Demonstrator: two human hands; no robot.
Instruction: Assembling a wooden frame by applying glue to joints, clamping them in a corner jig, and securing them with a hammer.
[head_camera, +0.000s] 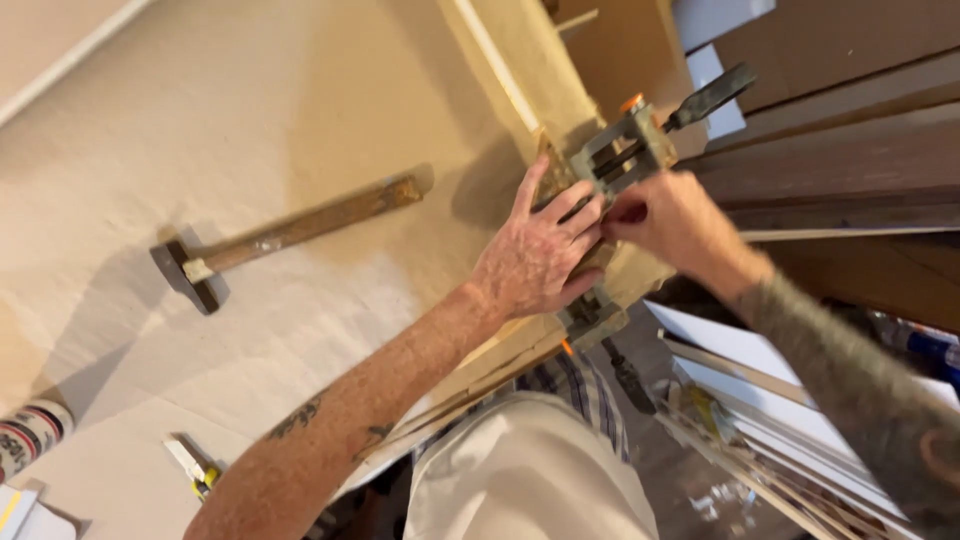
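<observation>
Nearest, a utility knife (193, 467) is lying on the beige surface (300, 120). Beyond it, the left hand (537, 255) is pressing flat, fingers spread, on the wooden moulding (520, 75) at the surface's edge. The right hand (668, 222) is pinching beside the metal corner clamp (622, 152), whose long axis is running diagonally away. A hammer (270, 238) is resting well apart, leaving open room leftward.

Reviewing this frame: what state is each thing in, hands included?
Left hand: flat, pressing the wooden piece.
Right hand: fingers at the metal clamp; grip unclear.
Metal clamp: mounted at the table edge.
Hammer: lying flat, untouched.
Utility knife: lying flat; blade unclear.
</observation>
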